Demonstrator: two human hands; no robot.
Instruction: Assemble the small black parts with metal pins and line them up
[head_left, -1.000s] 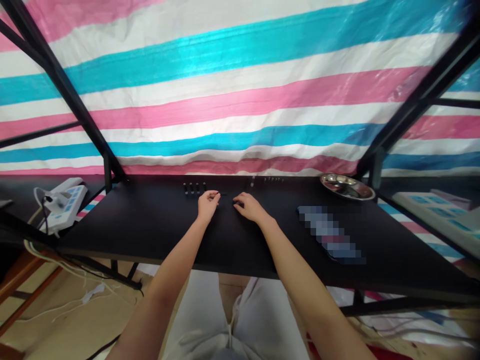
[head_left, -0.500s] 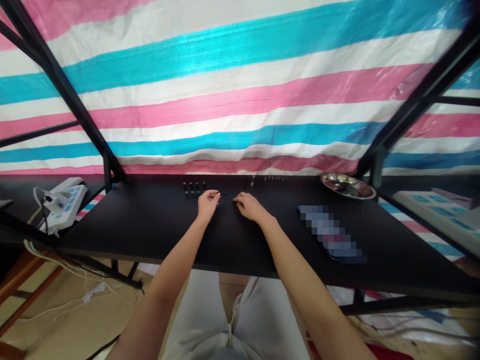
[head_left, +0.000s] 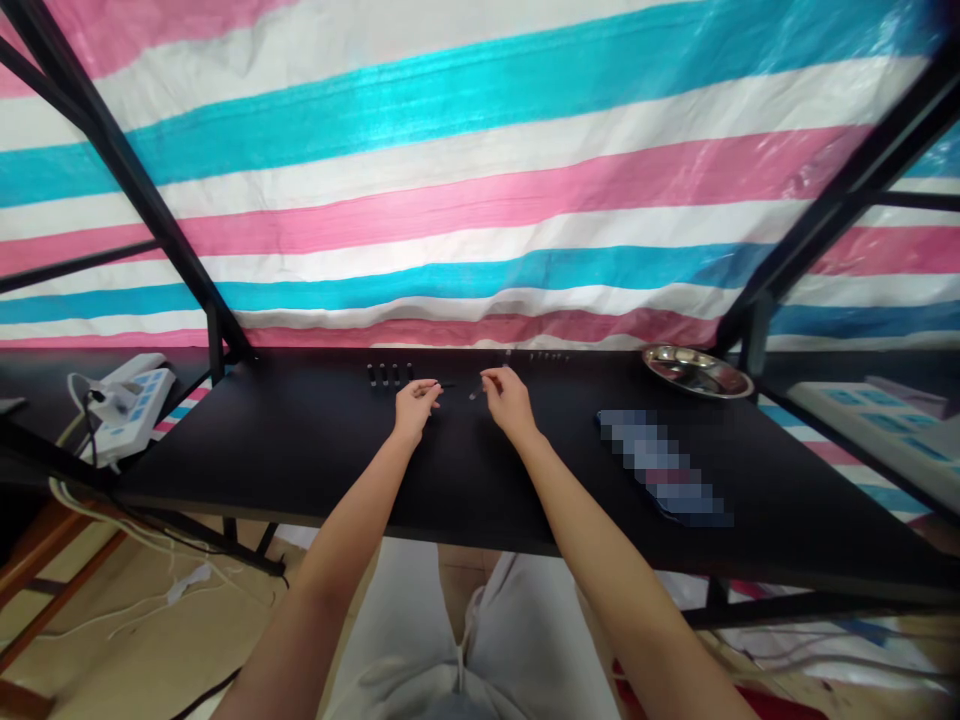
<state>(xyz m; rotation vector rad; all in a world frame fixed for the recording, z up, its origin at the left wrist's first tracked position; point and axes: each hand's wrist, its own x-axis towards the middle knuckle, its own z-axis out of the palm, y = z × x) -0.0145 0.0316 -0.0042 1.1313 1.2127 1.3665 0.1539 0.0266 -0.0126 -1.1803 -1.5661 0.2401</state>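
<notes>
Both my hands rest far out on a black table [head_left: 300,450]. My left hand [head_left: 415,406] has its fingers pinched on a small dark piece [head_left: 446,384] that sticks out to the right. My right hand [head_left: 508,399] is raised a little and pinches a thin, short, silvery pin [head_left: 475,394]. Just behind my left hand stands a row of several small black upright pegs [head_left: 388,375]. More tiny dark parts [head_left: 547,356] lie near the table's back edge, with a small pale piece [head_left: 507,355] beside them.
A round metal dish [head_left: 694,370] sits at the back right, and a blurred flat object [head_left: 664,467] lies in front of it. A white power strip [head_left: 127,400] with cables is at the left. Black frame bars [head_left: 120,170] slant on both sides before a striped tarp.
My right hand has lifted off the table and moved back and slightly right, now holding the thin pin. My left hand has hardly moved.
</notes>
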